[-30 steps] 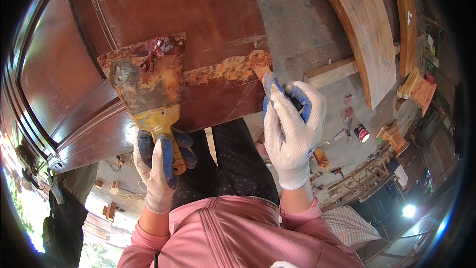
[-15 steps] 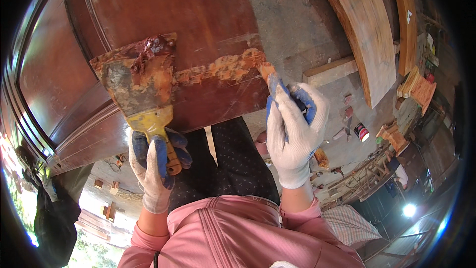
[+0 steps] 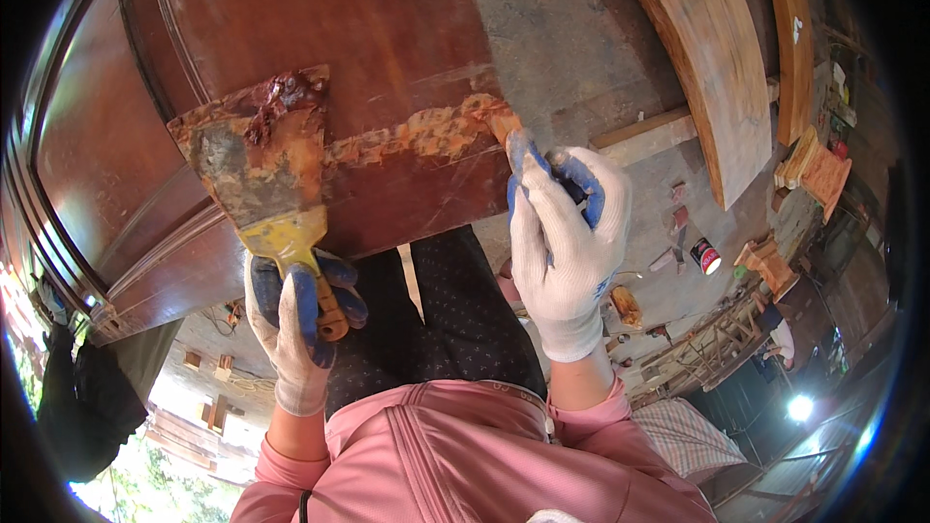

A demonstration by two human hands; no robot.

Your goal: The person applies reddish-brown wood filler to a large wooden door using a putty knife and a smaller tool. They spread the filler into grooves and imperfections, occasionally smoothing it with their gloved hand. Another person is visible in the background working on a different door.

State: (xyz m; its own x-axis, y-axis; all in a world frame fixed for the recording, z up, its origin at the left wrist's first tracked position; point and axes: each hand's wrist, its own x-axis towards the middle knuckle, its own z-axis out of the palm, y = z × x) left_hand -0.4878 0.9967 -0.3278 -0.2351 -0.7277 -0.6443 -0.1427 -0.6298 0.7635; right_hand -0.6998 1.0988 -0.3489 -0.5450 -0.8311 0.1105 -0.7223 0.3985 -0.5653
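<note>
My left hand (image 3: 296,315), in a white glove with blue palm coating, is closed round the handle of a wide putty knife (image 3: 276,169). Its broad blade is smeared orange, with a dark red-brown lump of putty (image 3: 283,102) along the far edge. A small spatula (image 3: 502,124) with an orange-smeared tip is pinched in my gloved right hand (image 3: 570,242); most of it is hidden by the fingers. That tip touches the right end of a rough orange putty strip (image 3: 417,136), which runs across a reddish-brown wooden panel (image 3: 387,29) close to its right edge.
Right of the panel, a thick curved wooden plank (image 3: 712,58) rests on a wooden batten (image 3: 649,136). On the concrete floor stand a red can (image 3: 705,256) and carved wooden blocks (image 3: 767,266). Dark cloth (image 3: 92,407) shows at the left; another person (image 3: 781,339) is far right.
Both hands have shifted slightly left with their tools. The small spatula's tip has moved left along the strip's right end. The panel's right edge also appears a little further left.
</note>
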